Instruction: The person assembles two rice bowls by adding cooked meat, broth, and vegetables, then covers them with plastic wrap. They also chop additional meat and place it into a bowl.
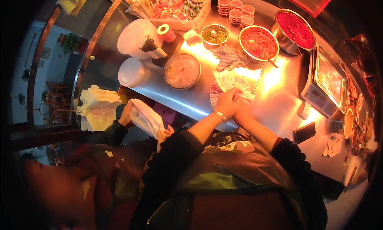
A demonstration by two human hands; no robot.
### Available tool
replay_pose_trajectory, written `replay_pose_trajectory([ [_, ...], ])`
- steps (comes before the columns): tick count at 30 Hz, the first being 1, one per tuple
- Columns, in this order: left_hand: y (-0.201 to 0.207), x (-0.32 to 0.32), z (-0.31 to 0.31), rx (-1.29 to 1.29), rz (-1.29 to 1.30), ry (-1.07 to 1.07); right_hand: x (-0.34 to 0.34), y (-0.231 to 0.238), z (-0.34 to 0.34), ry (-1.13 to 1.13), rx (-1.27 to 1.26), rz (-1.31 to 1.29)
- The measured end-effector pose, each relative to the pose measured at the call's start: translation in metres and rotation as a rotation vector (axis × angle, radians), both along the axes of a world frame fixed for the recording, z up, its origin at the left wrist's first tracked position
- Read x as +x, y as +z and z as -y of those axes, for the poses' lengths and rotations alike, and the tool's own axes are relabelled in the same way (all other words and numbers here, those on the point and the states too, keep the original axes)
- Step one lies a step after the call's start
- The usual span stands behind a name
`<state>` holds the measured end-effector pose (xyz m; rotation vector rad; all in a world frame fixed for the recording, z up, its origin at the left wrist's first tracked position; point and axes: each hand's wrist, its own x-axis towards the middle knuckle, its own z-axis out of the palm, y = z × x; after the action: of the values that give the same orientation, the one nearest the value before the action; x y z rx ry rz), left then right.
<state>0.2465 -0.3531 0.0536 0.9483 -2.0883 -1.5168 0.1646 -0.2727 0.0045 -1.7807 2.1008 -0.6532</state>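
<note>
My left hand (228,103), with a bracelet at its wrist, is closed over the near side of a round bundle in crinkled clear plastic (245,83). What its fingers grip is too small to make out. Pressed close against it is my right hand (241,111), whose fingers are mostly hidden. A printed white paper slip (224,81) lies on top of the bundle, just beyond my hands. Behind the bundle sits a crumpled cloth (230,57).
Bowls of red sauce (258,42), green relish (214,34) and a deep red pot (296,28) stand at the back. A lidded round bowl (182,71) is left. A scale (319,98) and phone (304,132) lie right. A co-worker's hand (164,135) holds a white bag (147,117).
</note>
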Motion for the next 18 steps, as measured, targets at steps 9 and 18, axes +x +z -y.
replay_pose_trajectory([
  [9, -0.046, -0.022, 0.025, 0.827, -0.275, 0.303, -0.022, 0.021, -0.017, -0.339, -0.252, 0.215],
  [18, -0.036, -0.020, 0.035, 1.053, -0.300, 0.308, -0.053, 0.020, 0.002, -0.291, -0.019, 0.779],
])
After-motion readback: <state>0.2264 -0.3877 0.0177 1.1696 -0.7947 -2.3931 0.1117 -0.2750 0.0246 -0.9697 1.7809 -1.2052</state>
